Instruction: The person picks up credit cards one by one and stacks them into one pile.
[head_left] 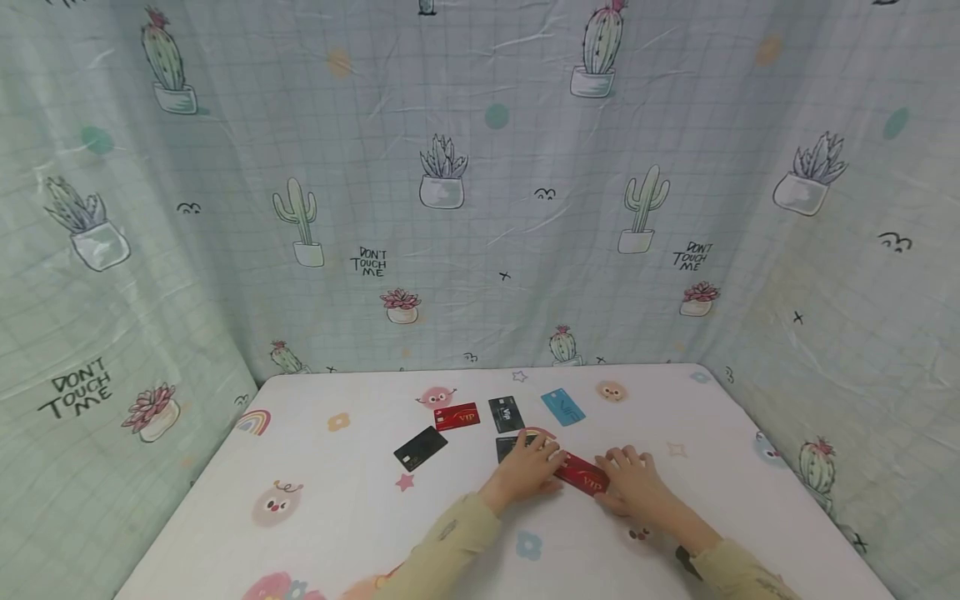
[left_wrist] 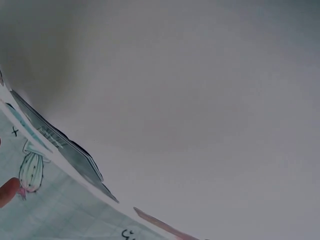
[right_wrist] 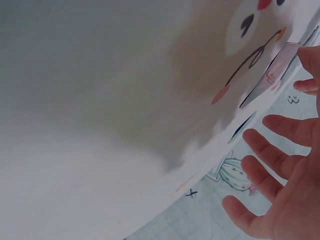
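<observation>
A red VIP card (head_left: 583,473) lies on the table between the two hands, tilted down to the right. My left hand (head_left: 527,468) is at its left end, with fingers reaching over the edge of a black card (head_left: 506,448) that it partly covers. At the red card's right end is my right hand (head_left: 637,487), its fingertips and thumb close to the short edge. The right wrist view shows that hand's fingers (right_wrist: 272,150) spread apart beside the red card. Only a fingertip (left_wrist: 8,192) of the left hand appears in the left wrist view.
Farther back lie another red VIP card (head_left: 457,416), a dark Vip card (head_left: 507,414) and a blue card (head_left: 562,407). A black card (head_left: 421,448) lies to the left. One dark card (head_left: 687,562) is partly hidden by the right forearm. A cactus-print curtain (head_left: 480,317) surrounds the printed table (head_left: 337,492).
</observation>
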